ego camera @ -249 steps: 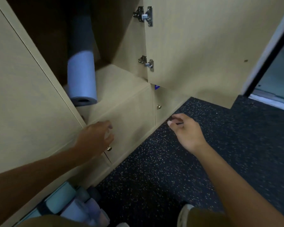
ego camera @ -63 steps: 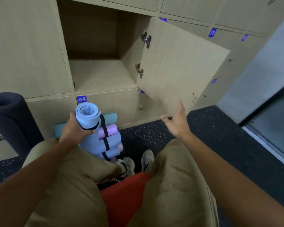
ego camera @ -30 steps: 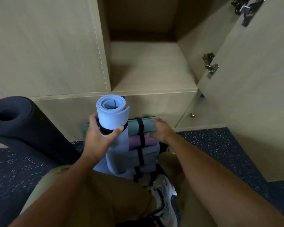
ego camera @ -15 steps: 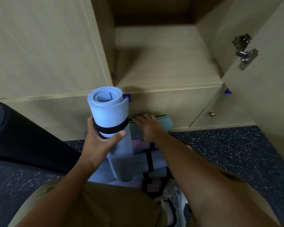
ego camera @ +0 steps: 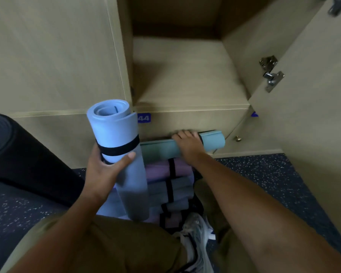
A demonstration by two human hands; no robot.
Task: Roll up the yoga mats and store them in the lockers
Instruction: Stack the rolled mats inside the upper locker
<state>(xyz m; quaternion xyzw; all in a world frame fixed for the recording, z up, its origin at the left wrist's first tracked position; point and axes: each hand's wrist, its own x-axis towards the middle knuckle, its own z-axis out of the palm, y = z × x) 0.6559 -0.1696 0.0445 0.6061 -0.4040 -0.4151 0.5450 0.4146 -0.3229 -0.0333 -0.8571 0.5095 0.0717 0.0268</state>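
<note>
A rolled light-blue yoga mat (ego camera: pixel 116 146) stands nearly upright at the centre left, bound by a black strap (ego camera: pixel 119 147) around its upper part, its spiral end facing up. The left hand (ego camera: pixel 104 170) grips it just below the strap, thumb across the front and fingers wrapped behind. Just to the right of it lies a stack of rolled mats (ego camera: pixel 169 186) on the floor against the locker front, teal on top, then purple and grey rolls below, each with a black band. The right hand (ego camera: pixel 187 146) rests on the teal mat (ego camera: pixel 213 141) at the top of the stack, its fingers curled over the far edge of the roll near the mat's right end. Beyond the stack, the open locker (ego camera: pixel 185 75) shows a bare wooden shelf, and its door (ego camera: pixel 313 115) stands swung out on the right, with metal hinges (ego camera: pixel 271 72) on its inner edge. Below the shelf sits a closed locker front with a blue number tag reading 44 (ego camera: pixel 144 117) and a small brass knob (ego camera: pixel 237 138) farther right. At the left edge a large dark rolled mat (ego camera: pixel 18 154) leans against the lockers. The speckled dark floor (ego camera: pixel 264 174) spreads to the right, and the person's khaki trousers (ego camera: pixel 110 245) and a white shoe (ego camera: pixel 195 239) fill the near edge.
</note>
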